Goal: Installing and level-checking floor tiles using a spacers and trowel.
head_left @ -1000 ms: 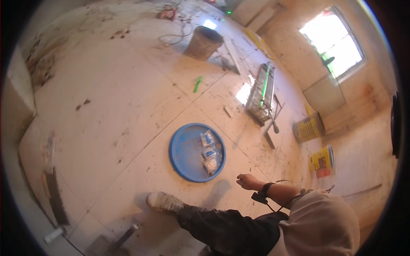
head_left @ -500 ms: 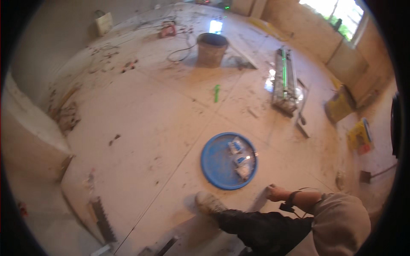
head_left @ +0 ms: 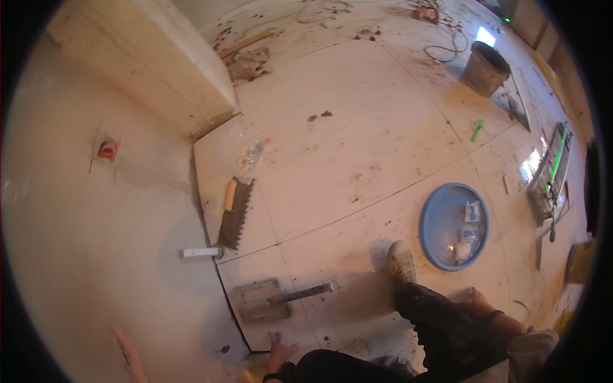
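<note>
My left hand (head_left: 281, 352) is low in the picture at the edge of the pale floor tiles, its fingers spread and nothing in them. Just beyond it lies a flat, square grey tool (head_left: 255, 301) with a dark bar across it. Farther off rests a notched trowel (head_left: 237, 216) with a wooden handle, a white oblong piece (head_left: 201, 253) at its lower end. My right hand (head_left: 471, 300) is beside my bent right leg, partly hidden and blurred; its fingers are unclear. Near it sits a round blue tray (head_left: 424, 223) holding several small clear packets (head_left: 465, 239).
A wall corner (head_left: 185, 83) juts in at upper left. A dark bucket (head_left: 485, 71) stands far right, with a green tool (head_left: 477, 130) nearer. A long rail-like device (head_left: 550, 182) lies at right. On the grey surface at left is a small red round fitting (head_left: 107, 150).
My view has swung left, bringing the notched trowel, the square tool and my left hand into fuller sight. My right hand now shows less, partly behind my leg.
</note>
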Action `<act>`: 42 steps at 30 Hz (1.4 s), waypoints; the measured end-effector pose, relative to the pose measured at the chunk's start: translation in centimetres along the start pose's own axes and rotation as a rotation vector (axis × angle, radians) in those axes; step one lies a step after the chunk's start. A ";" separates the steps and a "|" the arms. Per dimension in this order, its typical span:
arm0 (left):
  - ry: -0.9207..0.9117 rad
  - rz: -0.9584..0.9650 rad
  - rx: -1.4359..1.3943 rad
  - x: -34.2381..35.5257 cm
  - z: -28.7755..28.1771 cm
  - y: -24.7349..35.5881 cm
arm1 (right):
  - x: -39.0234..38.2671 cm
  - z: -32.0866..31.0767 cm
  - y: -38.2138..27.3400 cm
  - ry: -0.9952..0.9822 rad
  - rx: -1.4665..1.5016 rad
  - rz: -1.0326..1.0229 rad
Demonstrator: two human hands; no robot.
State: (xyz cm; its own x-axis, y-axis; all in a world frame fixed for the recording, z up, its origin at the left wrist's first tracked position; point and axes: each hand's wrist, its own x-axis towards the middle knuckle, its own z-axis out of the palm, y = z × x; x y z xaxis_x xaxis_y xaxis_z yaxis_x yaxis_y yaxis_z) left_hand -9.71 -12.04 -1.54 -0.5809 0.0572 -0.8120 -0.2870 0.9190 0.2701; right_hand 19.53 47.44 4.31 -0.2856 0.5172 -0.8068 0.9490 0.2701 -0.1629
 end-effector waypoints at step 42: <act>0.349 -0.131 -0.215 -2.7 2.7 0.1 | 6.8 21.7 -60.5 -0.096 -0.551 -1.526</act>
State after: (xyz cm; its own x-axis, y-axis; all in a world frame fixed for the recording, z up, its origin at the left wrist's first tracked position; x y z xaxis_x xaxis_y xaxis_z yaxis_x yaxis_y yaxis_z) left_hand -6.10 -11.07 -0.69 -0.7412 -0.2240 -0.6328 -0.5062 0.8056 0.3077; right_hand -36.93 17.00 -3.60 -0.8358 -0.5335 -0.1294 -0.3591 0.7096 -0.6062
